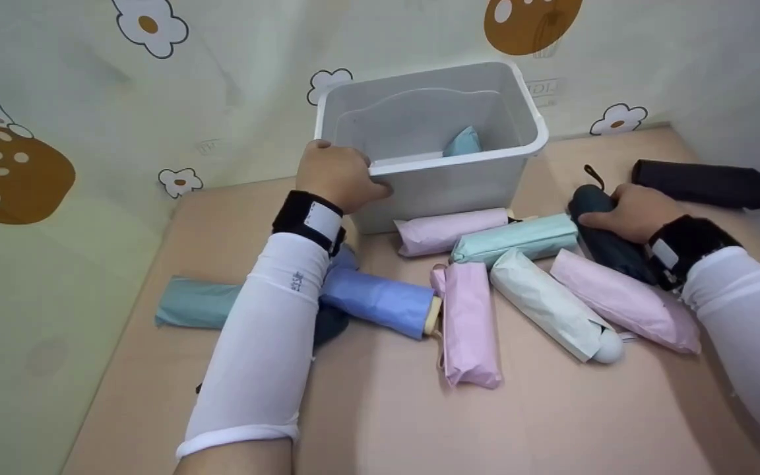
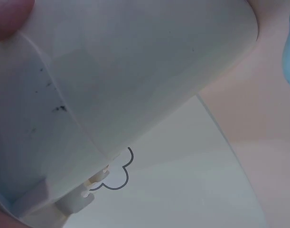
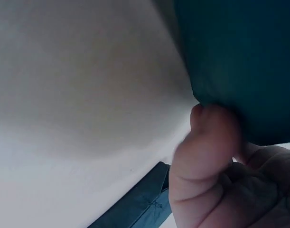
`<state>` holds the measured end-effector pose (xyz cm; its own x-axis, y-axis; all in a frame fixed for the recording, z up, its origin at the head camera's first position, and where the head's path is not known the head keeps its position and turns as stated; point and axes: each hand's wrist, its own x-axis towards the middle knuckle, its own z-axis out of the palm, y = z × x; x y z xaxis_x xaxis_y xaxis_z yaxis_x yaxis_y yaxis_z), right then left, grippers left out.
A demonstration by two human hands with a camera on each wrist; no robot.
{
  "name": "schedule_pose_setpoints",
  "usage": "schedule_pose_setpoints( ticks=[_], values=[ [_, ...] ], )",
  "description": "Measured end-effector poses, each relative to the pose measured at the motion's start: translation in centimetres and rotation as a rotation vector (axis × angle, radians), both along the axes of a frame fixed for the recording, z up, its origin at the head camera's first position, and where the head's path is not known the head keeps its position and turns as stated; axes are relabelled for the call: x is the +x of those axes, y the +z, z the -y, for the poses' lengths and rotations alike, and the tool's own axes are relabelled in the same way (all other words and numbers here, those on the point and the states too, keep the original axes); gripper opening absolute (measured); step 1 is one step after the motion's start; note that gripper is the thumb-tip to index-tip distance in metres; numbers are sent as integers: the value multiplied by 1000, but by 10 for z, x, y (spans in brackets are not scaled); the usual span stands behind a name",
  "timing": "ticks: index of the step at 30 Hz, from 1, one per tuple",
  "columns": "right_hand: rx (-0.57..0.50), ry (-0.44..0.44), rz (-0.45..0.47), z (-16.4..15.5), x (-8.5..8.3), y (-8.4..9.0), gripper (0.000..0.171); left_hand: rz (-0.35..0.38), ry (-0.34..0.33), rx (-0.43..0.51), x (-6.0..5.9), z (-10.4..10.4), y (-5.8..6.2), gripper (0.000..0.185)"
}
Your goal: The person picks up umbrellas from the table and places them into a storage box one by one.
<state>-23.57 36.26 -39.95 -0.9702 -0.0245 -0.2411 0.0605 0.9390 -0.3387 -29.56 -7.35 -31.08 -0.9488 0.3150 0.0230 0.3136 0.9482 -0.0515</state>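
Observation:
My left hand (image 1: 337, 175) grips the near left corner of a light grey plastic bin (image 1: 446, 191), its fingers over the rim. Inside the bin, the end of a light blue folded umbrella (image 1: 464, 142) shows. On the right, my right hand (image 1: 640, 211) holds a dark teal folded umbrella (image 1: 607, 247) around its upper part, and a black wrist loop sticks out at the far end. The right wrist view shows the thumb against the dark teal cloth (image 3: 244, 61). Beyond that hand lies a black folded umbrella (image 1: 703, 185).
In front of the bin lie a mint umbrella (image 1: 518, 239), pink umbrellas (image 1: 472, 323), a pale green one (image 1: 548, 303) and a blue one (image 1: 380, 300). A grey-green umbrella (image 1: 195, 303) lies partly behind the left forearm. A patterned wall (image 1: 241, 86) stands behind the table (image 1: 419, 429).

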Motion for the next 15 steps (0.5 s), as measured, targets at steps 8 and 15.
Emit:
schedule_pose_setpoints(
  ticks=[8,15],
  values=[
    [-18,-23,-24,3,1,0,88,-6,4,11,0,0,1,48],
    [-3,-37,-76,3,2,-3,78,-4,-1,13,1,0,-1,47]
  ],
)
